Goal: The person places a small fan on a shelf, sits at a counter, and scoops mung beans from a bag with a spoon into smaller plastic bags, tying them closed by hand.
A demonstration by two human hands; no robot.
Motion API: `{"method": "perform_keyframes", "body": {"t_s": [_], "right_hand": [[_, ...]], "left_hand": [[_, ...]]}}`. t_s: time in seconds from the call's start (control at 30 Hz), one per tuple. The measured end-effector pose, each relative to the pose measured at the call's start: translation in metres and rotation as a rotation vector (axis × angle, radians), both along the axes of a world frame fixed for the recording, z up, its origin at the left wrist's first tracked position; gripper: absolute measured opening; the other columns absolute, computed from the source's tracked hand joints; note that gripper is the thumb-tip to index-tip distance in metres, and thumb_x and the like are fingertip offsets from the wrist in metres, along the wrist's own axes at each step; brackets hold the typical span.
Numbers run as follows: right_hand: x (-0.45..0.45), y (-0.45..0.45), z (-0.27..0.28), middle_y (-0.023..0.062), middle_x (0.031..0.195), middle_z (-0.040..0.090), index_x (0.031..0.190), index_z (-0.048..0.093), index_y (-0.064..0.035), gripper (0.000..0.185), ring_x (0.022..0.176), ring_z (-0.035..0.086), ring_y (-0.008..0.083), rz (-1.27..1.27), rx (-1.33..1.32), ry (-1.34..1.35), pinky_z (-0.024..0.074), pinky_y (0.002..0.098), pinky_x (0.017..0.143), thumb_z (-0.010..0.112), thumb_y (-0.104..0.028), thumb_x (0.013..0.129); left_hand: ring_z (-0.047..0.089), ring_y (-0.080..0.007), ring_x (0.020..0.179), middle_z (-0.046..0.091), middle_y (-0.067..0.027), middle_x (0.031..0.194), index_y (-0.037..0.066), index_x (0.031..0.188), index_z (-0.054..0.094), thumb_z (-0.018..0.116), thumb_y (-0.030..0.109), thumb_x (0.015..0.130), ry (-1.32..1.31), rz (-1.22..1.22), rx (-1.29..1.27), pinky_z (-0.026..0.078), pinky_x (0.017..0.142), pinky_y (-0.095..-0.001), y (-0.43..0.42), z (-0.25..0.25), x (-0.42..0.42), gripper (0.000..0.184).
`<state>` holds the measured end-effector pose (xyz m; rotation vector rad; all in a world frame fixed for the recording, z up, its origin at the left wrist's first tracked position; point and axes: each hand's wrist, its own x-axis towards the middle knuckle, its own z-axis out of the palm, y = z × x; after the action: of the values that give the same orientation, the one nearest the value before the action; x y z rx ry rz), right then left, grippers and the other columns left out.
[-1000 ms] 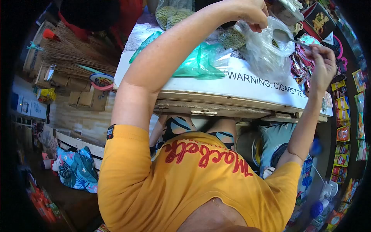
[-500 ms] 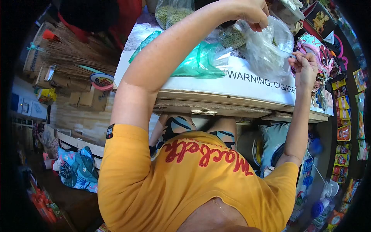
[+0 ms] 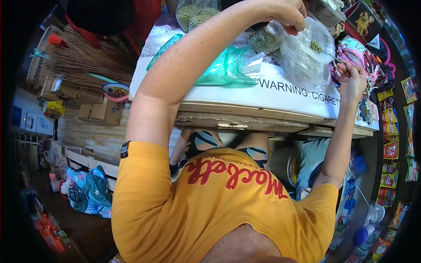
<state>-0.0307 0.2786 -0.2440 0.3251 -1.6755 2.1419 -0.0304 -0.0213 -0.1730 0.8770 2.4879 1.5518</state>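
Note:
A clear plastic bag [image 3: 302, 65] lies near the back right of the white-topped table [image 3: 280, 94], with some green peas or beans [image 3: 315, 46] showing inside. My left hand [image 3: 287, 16] reaches across from the left, fingers curled down and pinched at the bag's upper edge. My right hand [image 3: 352, 81] is at the bag's right side; thumb and fingertips pinch a thin edge of its plastic. Another clear bag of green peas or beans [image 3: 263, 42] sits just left. Partly behind my left forearm lies a green plastic bag [image 3: 228, 65].
More bagged green peas or beans [image 3: 188, 15] stand at the back. A pink patterned cloth bundle [image 3: 357, 55] sits beside my right hand. Hanging sachets [image 3: 389, 116] line the right side. Stick brooms [image 3: 83, 57] and a cardboard box [image 3: 103, 111] are at the left.
My right hand has moved slightly right, drawing the bag's edge with it. The bag has opened a little and its contents show more. My left hand is nearly unmoved.

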Motion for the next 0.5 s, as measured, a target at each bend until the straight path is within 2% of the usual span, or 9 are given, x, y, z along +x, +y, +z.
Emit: {"method": "perform_keyframes", "body": {"t_s": [0.27,0.5], "right_hand": [[0.001,0.003,0.010,0.0216,0.085,0.065,0.081,0.047,-0.0025,0.012,0.069,0.068,0.0287,-0.059,-0.010,0.049,0.0581,0.0336,0.061,0.054,0.007,0.084],[-0.002,0.017,0.019,0.0212,0.090,0.065,0.085,0.049,-0.0027,0.007,0.074,0.068,0.0269,-0.066,0.037,0.078,0.0572,0.0332,0.066,0.051,0.004,0.088]], "left_hand": [[0.064,-0.0165,0.058,0.063,-0.0113,0.067,-0.011,0.083,0.064,0.059,-0.002,0.065,0.005,0.016,0.027,0.053,0.053,-0.0287,0.001,-0.002,0.000,0.020],[0.064,-0.0168,0.058,0.063,-0.0110,0.067,-0.011,0.082,0.063,0.059,-0.003,0.065,0.001,0.012,0.017,0.053,0.052,-0.0289,0.003,-0.004,-0.001,0.019]]}}
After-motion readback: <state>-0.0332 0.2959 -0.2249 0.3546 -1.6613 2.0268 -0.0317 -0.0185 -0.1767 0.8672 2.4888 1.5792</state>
